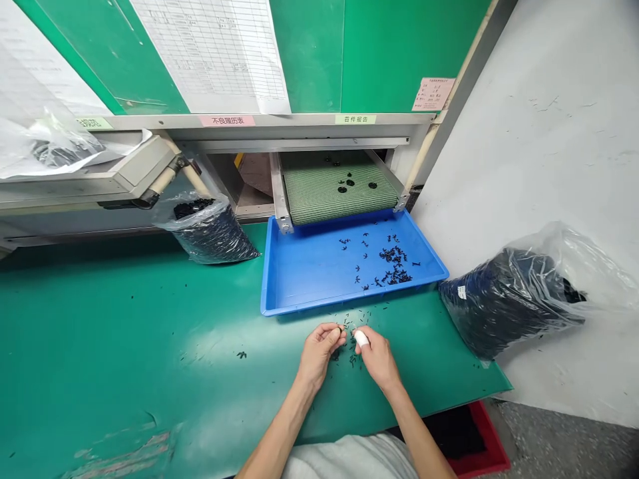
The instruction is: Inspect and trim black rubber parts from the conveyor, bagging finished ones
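Note:
Just in front of the blue tray (304, 307), my left hand (317, 350) pinches a small black part (341, 328) between thumb and fingertips. My right hand (379, 358) is closed beside it, a white covering (361, 338) on its thumb or finger. Whatever its fingertips hold is too small to make out. A narrow gap separates the two hands. Small black scraps (353, 360) lie on the green tabletop (210, 386) under and around them. Many black branched pieces (394, 258) are strewn over the right side of the tray.
A green conveyor belt (324, 199) carrying a few black parts ends above the tray. Clear bags of black pieces stand left (212, 229) and right (509, 299), the right one by a white wall (564, 133). Below the table's edge is a red bin (492, 446).

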Tool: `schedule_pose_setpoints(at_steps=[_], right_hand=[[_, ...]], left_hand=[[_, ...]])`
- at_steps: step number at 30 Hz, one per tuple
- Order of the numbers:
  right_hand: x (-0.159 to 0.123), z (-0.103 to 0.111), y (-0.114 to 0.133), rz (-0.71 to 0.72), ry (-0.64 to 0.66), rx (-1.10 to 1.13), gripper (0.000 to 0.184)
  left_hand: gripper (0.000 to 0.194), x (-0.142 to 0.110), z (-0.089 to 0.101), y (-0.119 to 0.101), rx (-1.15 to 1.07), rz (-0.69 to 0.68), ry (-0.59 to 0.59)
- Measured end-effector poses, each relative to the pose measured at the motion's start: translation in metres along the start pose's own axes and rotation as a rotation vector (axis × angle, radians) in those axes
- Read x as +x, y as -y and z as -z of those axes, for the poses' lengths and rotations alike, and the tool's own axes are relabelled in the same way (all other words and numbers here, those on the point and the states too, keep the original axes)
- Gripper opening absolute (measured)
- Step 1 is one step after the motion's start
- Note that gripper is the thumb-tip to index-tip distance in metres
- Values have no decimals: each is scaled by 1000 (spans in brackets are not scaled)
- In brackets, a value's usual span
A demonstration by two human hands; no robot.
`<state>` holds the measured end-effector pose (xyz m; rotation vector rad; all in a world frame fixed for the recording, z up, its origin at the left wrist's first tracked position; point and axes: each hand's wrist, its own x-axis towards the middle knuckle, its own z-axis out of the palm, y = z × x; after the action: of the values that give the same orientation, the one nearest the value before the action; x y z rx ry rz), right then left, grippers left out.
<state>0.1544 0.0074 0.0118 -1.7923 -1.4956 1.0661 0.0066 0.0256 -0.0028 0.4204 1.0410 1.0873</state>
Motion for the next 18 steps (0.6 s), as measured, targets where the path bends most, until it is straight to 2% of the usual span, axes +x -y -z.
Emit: schedule_pose_setpoints(at_steps=[6,11,15,18], right_hand=[[10,14,-23,18,-31,-37,29],[13,22,-42,37,-18,-59,31],[17,22,-61,-17,-11,-44,34],[22,21,-74,-55,26,-6,36]], left_hand=[[30,-4,2,-11,-11,43,39],[17,-14,-16,-31,78,54,134],[6,-6,-42,-69,60,49,229],[7,26,-66,-112,17,-33,248]])
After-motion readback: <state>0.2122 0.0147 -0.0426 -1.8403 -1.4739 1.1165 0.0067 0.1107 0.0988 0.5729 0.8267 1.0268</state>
